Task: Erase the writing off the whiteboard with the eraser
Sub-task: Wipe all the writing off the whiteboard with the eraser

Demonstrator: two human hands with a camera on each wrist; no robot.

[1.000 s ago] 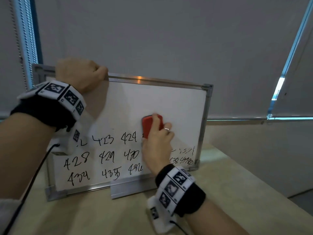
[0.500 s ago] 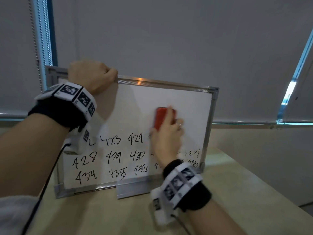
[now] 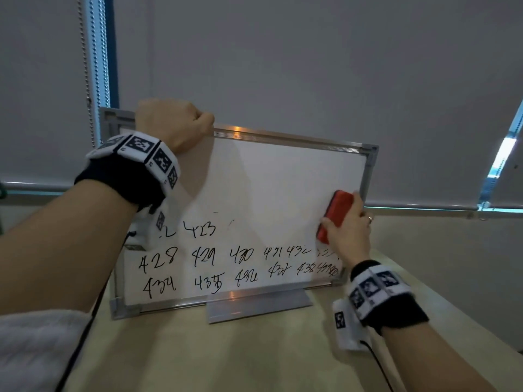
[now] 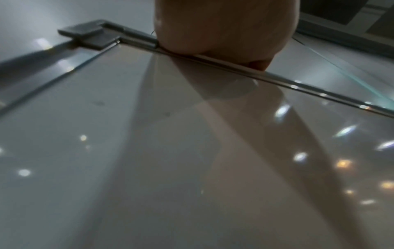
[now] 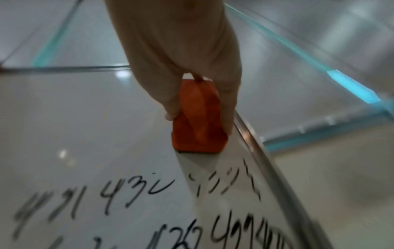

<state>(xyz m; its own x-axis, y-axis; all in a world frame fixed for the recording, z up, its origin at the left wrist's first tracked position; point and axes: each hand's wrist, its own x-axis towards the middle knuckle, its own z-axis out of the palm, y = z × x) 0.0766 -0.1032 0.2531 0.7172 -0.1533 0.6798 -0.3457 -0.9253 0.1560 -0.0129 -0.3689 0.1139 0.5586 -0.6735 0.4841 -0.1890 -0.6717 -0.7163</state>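
Note:
A small metal-framed whiteboard point(image 3: 268, 176) stands upright on a tan table. Black handwritten numbers point(image 3: 226, 261) fill its two lower rows, and "423" point(image 3: 199, 229) is left in the row above. My left hand point(image 3: 174, 124) grips the board's top edge near the left corner; the left wrist view shows the hand point(image 4: 224, 30) curled over the frame point(image 4: 298, 84). My right hand point(image 3: 349, 230) holds a red eraser point(image 3: 335, 215) pressed flat on the board by its right edge, above the numbers. In the right wrist view the fingers point(image 5: 170, 104) pinch the eraser point(image 5: 198, 121) beside the frame.
The board's grey tray foot point(image 3: 257, 304) rests on the table point(image 3: 226, 357). Grey roller blinds point(image 3: 283, 66) hang behind, with a bead chain point(image 3: 85, 66) at the left. The table's right edge point(image 3: 452, 309) runs diagonally past my right wrist.
My right hand has swept the eraser from the board's middle to its right edge. The "424" and numbers right of it in that row are gone. The left hand has kept its grip.

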